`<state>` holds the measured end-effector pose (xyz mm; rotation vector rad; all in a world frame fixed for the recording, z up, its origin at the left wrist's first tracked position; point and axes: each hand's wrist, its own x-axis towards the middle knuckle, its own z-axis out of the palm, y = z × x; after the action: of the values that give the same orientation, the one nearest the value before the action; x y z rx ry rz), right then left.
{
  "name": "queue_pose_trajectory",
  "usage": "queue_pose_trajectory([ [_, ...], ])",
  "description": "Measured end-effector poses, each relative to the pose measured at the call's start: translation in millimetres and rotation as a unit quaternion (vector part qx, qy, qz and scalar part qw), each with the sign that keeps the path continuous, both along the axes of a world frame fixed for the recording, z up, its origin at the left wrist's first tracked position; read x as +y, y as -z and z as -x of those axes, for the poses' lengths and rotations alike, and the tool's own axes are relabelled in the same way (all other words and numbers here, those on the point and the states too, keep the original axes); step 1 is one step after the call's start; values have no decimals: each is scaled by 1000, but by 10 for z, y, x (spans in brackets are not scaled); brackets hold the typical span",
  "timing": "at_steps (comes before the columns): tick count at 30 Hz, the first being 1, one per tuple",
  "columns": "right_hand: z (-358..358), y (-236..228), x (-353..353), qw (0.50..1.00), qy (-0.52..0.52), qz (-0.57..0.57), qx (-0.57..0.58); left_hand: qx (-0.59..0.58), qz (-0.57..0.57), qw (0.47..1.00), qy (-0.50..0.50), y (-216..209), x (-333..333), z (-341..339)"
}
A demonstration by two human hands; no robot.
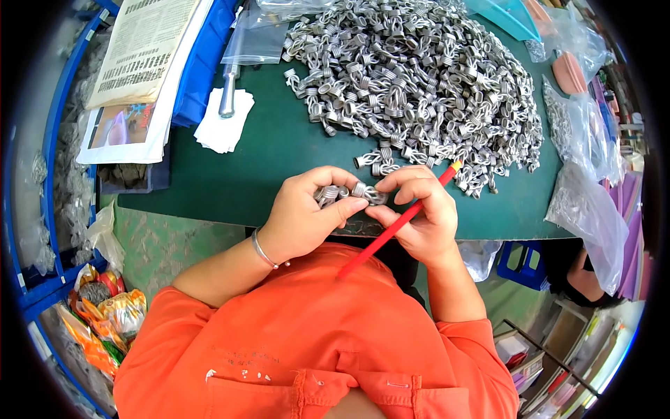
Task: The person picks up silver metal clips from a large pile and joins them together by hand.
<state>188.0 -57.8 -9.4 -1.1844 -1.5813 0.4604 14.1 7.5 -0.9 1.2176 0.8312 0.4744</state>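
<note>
My left hand (300, 213) is closed around several small silver metal fittings, with ribbed collars and looped ends. One fitting (363, 191) sits between its thumb and forefinger. From the right, my right hand (434, 220) pinches toward the looped end of that same piece. A slim red stick (384, 241) with a yellow tip also lies in my right hand, passing between the fingers and slanting down toward my chest. Just beyond both hands, a large heap of similar fittings (419, 77) covers the table. A few stray pieces (377, 162) lie at its near edge.
The green table (209, 185) ends just in front of my body. On its left are a metal-handled tool (228, 91) on white paper (222, 133), a blue bin (202, 66) and printed sheets (136, 59). Plastic bags (586, 209) hang over the right edge, near another person's arm (586, 279).
</note>
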Motion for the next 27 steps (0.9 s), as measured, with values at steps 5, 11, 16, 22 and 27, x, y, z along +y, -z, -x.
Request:
queue_pose_trajectory([
  [5,48,158,-73,985,-28,106,131,-29,-105,994,1,12,-18,-46],
  [11,135,151,-57,996,33,85,16,-31,-26,997,-71,97,60,-9],
  [16,178,103,10,989,2,32,-148,-46,-27,993,-109,64,124,36],
  [22,164,125,-59,936,26,139,322,-8,-95,995,-17,32,108,108],
  [27,179,31,-106,855,-86,189,474,-18,-156,987,38,-118,63,57],
])
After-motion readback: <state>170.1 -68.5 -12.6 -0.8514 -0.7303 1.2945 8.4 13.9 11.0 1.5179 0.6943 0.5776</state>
